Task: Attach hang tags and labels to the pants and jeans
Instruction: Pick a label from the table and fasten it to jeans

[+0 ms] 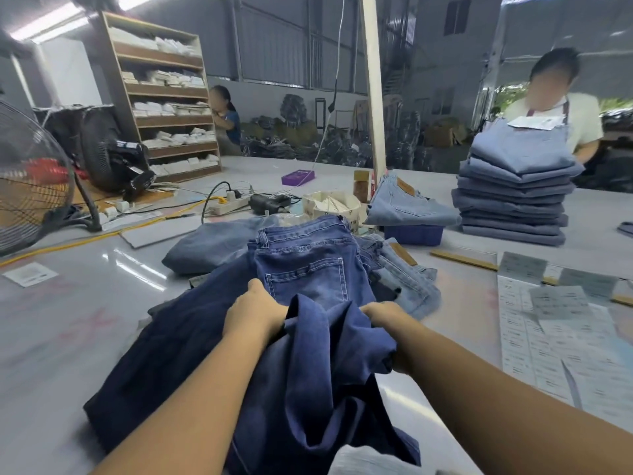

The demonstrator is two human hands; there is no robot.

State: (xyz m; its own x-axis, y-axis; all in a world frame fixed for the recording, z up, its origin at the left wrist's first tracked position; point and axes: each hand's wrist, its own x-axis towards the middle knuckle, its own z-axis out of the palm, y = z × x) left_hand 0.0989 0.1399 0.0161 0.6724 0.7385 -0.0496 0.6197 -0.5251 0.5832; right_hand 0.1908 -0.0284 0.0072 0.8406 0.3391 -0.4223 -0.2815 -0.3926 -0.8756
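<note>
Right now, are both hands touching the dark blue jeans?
Touching. The head view shows the left hand and the right hand both gripping bunched fabric of the dark blue jeans.

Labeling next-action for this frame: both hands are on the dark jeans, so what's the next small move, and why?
Probably pull the bunched legs toward the body and flatten the dark blue denim jeans. Left hand and right hand each have a grip on crumpled fabric; the waistband and back pocket lie face up on the grey table, with no tag visible on them yet.
</note>
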